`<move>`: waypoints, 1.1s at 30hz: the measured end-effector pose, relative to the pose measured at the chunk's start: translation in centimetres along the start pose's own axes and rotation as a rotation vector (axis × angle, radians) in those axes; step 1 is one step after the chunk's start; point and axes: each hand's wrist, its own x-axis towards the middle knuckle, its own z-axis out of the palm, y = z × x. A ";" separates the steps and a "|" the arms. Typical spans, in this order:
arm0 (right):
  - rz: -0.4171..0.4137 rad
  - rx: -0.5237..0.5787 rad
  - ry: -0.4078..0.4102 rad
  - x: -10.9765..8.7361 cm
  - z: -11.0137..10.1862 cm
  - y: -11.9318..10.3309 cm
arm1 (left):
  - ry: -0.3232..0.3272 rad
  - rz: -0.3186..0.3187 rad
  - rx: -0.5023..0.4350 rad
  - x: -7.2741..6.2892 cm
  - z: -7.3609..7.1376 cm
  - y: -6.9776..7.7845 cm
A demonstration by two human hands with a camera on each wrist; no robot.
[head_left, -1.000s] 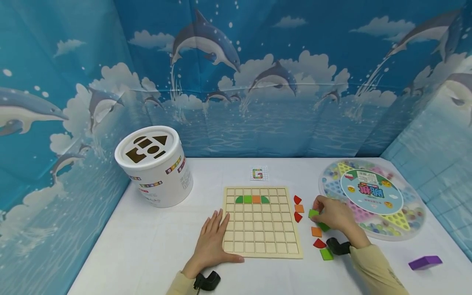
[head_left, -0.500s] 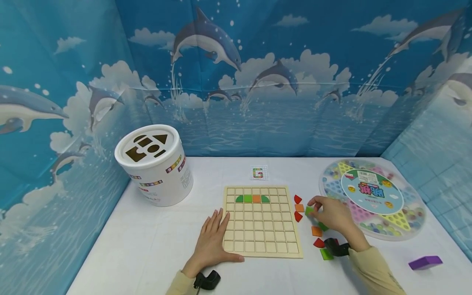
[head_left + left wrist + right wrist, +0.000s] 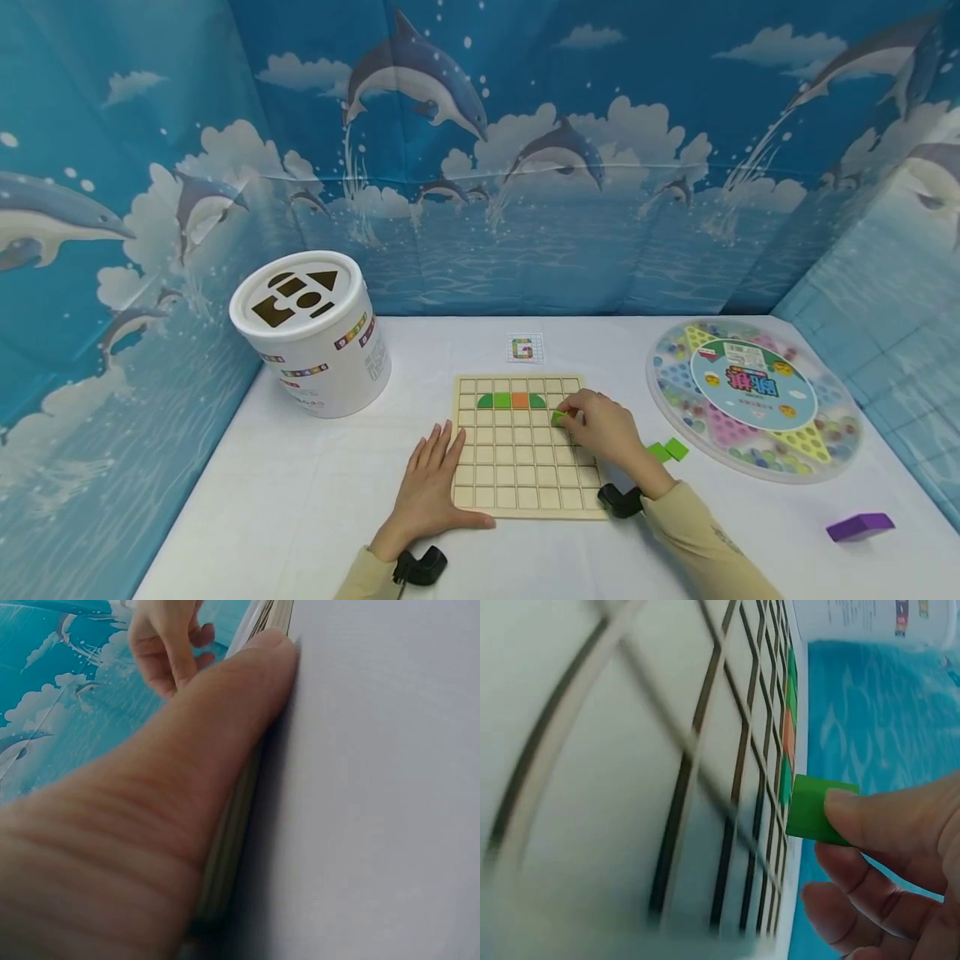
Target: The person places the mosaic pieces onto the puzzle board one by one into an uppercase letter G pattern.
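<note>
While my L hand (image 3: pixel 431 487) stays put at the L side of the board (image 3: pixel 517 475), fingers spread wide & thumb along the near edge, my R hand (image 3: pixel 603 429) has come over from the loose pcs. Half a sec ago it was off to the R of the board; now it's above the grid w/ a green sq (image 3: pixel 558 418) pinched btwn thumb & fingers. The sq is just R of the dark green end pc (image 3: pixel 537 402) & a bit nearer me. R wrist view shows it tipped up by the grid; can't tell if it's touching, but it's not lying flat in a cell. So I'd judge the carry mostly done & the fitting not yet.

Two more green sqs (image 3: pixel 669 451) lie loose beyond my R wrist; the red & orange pcs from before are out of sight, prob. behind my arm. The pattern card (image 3: pixel 524 347) sits past the far edge, unmoved afaict.
</note>
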 end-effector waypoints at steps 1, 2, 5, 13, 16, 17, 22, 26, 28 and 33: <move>-0.014 0.008 -0.005 0.3 0.3 -0.4 | 0.001 0.000 -0.003 0.0 0.0 0.0; -0.024 0.016 -0.011 0.5 0.6 -0.9 | 0.002 0.001 -0.008 0.0 -0.1 0.0; -0.047 0.038 -0.040 1.2 1.6 -2.3 | 0.007 0.006 -0.006 0.0 -0.1 0.0; -0.046 0.095 -0.069 3.3 4.0 -4.8 | 0.019 0.020 0.025 0.0 0.1 0.0; -0.051 0.129 -0.066 3.9 4.6 -5.2 | 0.028 0.025 0.035 0.0 0.0 0.0; -0.055 0.138 -0.066 4.1 4.8 -5.3 | 0.030 0.026 0.035 0.0 0.0 -0.1; -0.079 0.150 -0.077 4.7 5.5 -5.7 | 0.029 0.027 0.034 -0.1 0.0 -0.1; -0.092 0.147 -0.082 5.2 5.8 -6.0 | 0.030 0.026 0.027 -0.1 0.0 -0.2; -0.096 0.139 -0.085 5.3 5.9 -6.1 | 0.032 0.027 0.023 -0.2 0.0 -0.2; -0.076 0.104 -0.095 5.3 5.9 -6.2 | 0.026 0.031 0.011 -0.2 0.0 -0.2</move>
